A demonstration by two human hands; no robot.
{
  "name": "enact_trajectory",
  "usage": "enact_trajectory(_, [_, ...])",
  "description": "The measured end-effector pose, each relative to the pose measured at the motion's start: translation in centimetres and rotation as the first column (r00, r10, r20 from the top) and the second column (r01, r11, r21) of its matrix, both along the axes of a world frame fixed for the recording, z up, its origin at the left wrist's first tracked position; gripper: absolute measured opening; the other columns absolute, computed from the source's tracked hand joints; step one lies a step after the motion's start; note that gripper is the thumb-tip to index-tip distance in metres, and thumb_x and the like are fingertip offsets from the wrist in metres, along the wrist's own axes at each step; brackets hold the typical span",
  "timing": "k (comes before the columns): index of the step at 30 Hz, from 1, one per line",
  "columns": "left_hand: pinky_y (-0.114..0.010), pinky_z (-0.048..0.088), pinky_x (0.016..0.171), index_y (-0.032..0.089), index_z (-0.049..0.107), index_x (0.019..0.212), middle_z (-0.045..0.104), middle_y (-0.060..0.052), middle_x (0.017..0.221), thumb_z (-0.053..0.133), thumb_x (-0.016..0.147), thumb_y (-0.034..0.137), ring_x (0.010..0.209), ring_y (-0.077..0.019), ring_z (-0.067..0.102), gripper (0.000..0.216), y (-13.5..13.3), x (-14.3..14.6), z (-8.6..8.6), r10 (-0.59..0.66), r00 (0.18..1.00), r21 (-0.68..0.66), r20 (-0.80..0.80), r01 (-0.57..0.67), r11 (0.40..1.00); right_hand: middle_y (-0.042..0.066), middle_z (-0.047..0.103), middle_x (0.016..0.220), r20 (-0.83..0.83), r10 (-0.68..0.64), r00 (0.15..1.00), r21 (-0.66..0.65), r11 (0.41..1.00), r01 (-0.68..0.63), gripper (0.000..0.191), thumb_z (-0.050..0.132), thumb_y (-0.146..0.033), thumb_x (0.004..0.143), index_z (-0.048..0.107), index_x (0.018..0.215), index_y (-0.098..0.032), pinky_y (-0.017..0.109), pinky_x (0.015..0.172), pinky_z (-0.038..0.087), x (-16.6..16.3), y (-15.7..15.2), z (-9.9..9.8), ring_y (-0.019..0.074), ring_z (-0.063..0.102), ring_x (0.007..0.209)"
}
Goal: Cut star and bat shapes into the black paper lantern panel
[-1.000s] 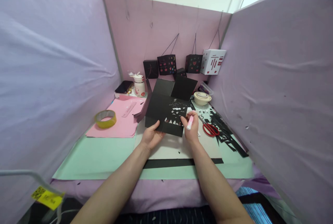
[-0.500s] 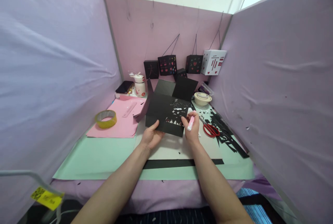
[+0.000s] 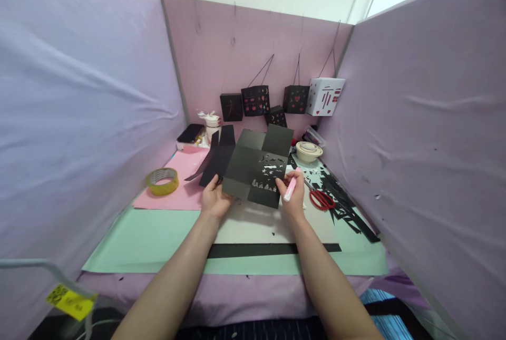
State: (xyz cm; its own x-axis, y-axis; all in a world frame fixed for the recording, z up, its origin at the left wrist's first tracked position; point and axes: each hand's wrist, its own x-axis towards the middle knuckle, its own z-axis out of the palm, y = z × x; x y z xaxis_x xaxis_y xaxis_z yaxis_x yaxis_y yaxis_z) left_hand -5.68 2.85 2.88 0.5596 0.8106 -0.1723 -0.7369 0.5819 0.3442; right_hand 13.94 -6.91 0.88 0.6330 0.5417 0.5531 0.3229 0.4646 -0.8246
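Observation:
A folded sheet of black card (image 3: 241, 163) is lifted above the white board (image 3: 253, 229), tilted toward me. Small stars, curved slits and a row of pointed shapes are cut through its right panel. My left hand (image 3: 216, 197) grips the card at the left, thumb on top, and its other fingers are partly hidden. With my right hand (image 3: 293, 195) I hold a slim pink-and-white pen-shaped tool (image 3: 291, 187), while the thumb touches the card's right edge. Several creased panels and flaps of the card stand out to the left and back.
Red-handled scissors (image 3: 322, 200) and black paper scraps (image 3: 348, 203) lie at the right. A pale bowl (image 3: 309, 151) stands behind them. At left are yellow tape (image 3: 162, 181), pink paper (image 3: 169, 200) and a bottle (image 3: 212, 123). Decorated boxes (image 3: 255, 100) hang at the back.
My left hand has moved left and slightly up, pulling the card's left flaps outward so they spread more. My right hand keeps nearly the same place with the pink tool.

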Motion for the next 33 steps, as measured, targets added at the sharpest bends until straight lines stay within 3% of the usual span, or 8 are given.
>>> enact_trajectory(6, [-0.033, 0.057, 0.081, 0.008, 0.060, 0.122, 0.076, -0.010, 0.084, 0.033, 0.100, 0.024, 0.073, -0.0199, 0.073, 0.039, 0.1, 0.2, -0.2, 0.035, 0.999, 0.025, -0.019, -0.035, 0.999, -0.003, 0.046, 0.081, 0.004, -0.027, 1.000, -0.005, 1.000, 0.027, 0.032, 0.068, -0.032, 0.076, 0.043, 0.093, -0.023, 0.029, 0.069, 0.042, 0.1, 0.0, 0.1, 0.0140, 0.049, 0.071])
enact_trajectory(13, [-0.041, 0.050, 0.099, 0.011, 0.059, 0.128, 0.076, -0.011, 0.094, 0.030, 0.101, 0.024, 0.089, -0.0219, 0.073, 0.041, -0.1, 0.3, -0.4, 0.035, 0.998, 0.047, 0.045, -0.037, 0.998, -0.002, 0.046, 0.082, 0.005, -0.035, 0.999, 0.010, 0.999, 0.035, 0.032, 0.068, -0.032, 0.077, 0.042, 0.093, -0.024, 0.029, 0.070, 0.042, -0.1, -0.3, 0.3, 0.0138, 0.048, 0.071])
enact_trajectory(22, [-0.037, 0.052, 0.095, 0.009, 0.058, 0.127, 0.076, -0.011, 0.092, 0.029, 0.102, 0.023, 0.086, -0.0202, 0.074, 0.041, -0.4, 0.4, 0.1, 0.048, 0.999, 0.046, 0.021, -0.049, 0.998, -0.002, 0.048, 0.082, -0.033, -0.032, 0.999, -0.006, 0.999, 0.032, 0.033, 0.069, -0.032, 0.076, 0.042, 0.093, -0.024, 0.030, 0.069, 0.043, -0.2, -0.5, 0.5, 0.0144, 0.049, 0.072])
enact_trajectory(26, [-0.036, 0.055, 0.090, 0.008, 0.059, 0.126, 0.076, -0.011, 0.091, 0.030, 0.102, 0.022, 0.084, -0.0201, 0.073, 0.040, -2.9, -0.5, 0.0, 0.021, 0.998, 0.036, -0.065, -0.019, 0.999, -0.002, 0.051, 0.081, 0.029, -0.053, 0.998, -0.153, 0.987, 0.057, 0.031, 0.069, -0.033, 0.074, 0.045, 0.091, -0.023, 0.031, 0.071, 0.043, 0.3, -2.4, -0.2, 0.0158, 0.052, 0.073])
enact_trajectory(30, [-0.031, 0.059, 0.074, 0.013, 0.063, 0.117, 0.075, -0.009, 0.093, 0.037, 0.100, 0.019, 0.080, -0.0184, 0.073, 0.032, -6.5, -1.8, -0.8, 0.028, 0.987, 0.022, -0.161, -0.025, 0.999, -0.002, 0.054, 0.078, 0.080, 0.007, 0.997, -0.330, 0.944, 0.020, 0.030, 0.070, -0.033, 0.073, 0.048, 0.091, -0.023, 0.031, 0.068, 0.042, 1.2, -4.9, -1.6, 0.0165, 0.053, 0.069])
enact_trajectory(33, [-0.033, 0.060, 0.073, 0.014, 0.065, 0.106, 0.074, -0.010, 0.094, 0.038, 0.099, 0.020, 0.083, -0.0201, 0.073, 0.029, -8.7, -2.9, -1.3, -0.004, 0.972, -0.077, -0.236, -0.015, 0.997, -0.002, 0.056, 0.077, 0.089, 0.030, 0.996, -0.418, 0.908, 0.010, 0.031, 0.071, -0.032, 0.070, 0.050, 0.090, -0.023, 0.031, 0.067, 0.043, 1.8, -6.0, -2.8, 0.0178, 0.055, 0.068])
